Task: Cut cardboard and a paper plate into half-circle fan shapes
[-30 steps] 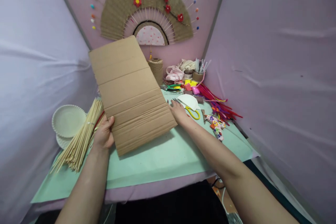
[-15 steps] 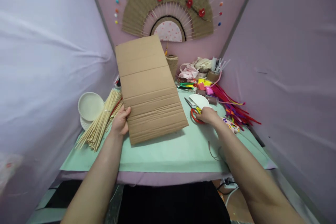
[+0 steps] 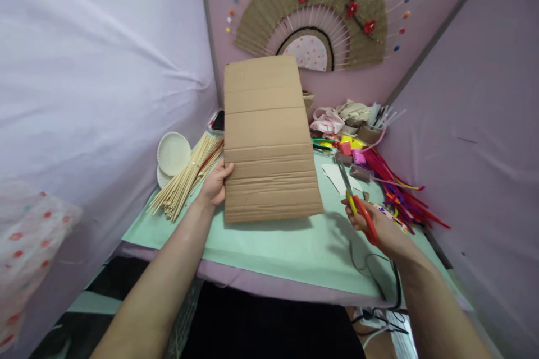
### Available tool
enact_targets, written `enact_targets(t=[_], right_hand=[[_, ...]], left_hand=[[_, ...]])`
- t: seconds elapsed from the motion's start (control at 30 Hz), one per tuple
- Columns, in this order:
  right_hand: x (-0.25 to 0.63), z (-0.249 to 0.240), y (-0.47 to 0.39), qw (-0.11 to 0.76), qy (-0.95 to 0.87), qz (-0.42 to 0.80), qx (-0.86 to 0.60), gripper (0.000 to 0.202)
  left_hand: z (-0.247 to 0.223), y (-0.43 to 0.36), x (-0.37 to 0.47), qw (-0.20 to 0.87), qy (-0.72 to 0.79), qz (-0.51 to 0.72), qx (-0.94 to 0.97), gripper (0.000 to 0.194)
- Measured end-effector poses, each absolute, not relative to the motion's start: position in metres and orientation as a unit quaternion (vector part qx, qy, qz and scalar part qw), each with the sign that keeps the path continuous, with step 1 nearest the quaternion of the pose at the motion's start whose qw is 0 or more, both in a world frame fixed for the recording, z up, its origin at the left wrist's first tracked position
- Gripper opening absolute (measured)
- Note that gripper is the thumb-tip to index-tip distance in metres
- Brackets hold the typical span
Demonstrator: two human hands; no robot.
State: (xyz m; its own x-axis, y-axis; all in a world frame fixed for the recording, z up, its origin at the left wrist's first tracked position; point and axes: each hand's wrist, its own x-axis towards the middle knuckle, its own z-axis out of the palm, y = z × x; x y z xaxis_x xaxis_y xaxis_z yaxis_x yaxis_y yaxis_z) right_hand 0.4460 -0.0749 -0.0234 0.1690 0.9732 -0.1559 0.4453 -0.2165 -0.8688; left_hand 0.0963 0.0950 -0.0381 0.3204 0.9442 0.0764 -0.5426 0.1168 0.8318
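Note:
A creased sheet of corrugated cardboard (image 3: 267, 134) is raised above the table, its face toward me. My left hand (image 3: 217, 182) grips its lower left edge, thumb on the front and the other fingers partly hidden behind. To the right, my right hand (image 3: 370, 221) is closed around the red and yellow handles of a pair of scissors (image 3: 349, 190). The blades point up and away from me and lie nearly together. They are apart from the cardboard. White paper pieces (image 3: 334, 178) lie on the table just beyond the scissors.
A bundle of thin wooden sticks (image 3: 185, 179) and white paper plates (image 3: 173, 154) lie at left. Red and purple pipe cleaners (image 3: 404, 196) spread along the right. A cord (image 3: 357, 263) lies near the front edge. A decorated fan (image 3: 311, 8) hangs on the back wall.
My right hand has lifted the scissors off the table and turned them blades-up. The cardboard now stands straighter. The whole view has shifted as my head turned.

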Motion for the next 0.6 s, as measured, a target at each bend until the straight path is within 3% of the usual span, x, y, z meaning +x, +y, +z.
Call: enact_targets(t=[0.3,0.47,0.6], right_hand=[[0.451,0.008,-0.118,0.171,-0.629,0.437,-0.620,0.064],[0.445,0.010,-0.121,0.143,-0.656,0.443,-0.594,0.079],[0.439,0.018,-0.113,0.125,-0.660,0.464,-0.577,0.076]], left_hand=[[0.013,0.109,0.061,0.688,0.265,0.465,0.490,0.046],[0.027,0.105,0.054,0.680,0.278,0.463,0.496,0.045],[0.028,0.101,0.056,0.705,0.291,0.434,0.481,0.047]])
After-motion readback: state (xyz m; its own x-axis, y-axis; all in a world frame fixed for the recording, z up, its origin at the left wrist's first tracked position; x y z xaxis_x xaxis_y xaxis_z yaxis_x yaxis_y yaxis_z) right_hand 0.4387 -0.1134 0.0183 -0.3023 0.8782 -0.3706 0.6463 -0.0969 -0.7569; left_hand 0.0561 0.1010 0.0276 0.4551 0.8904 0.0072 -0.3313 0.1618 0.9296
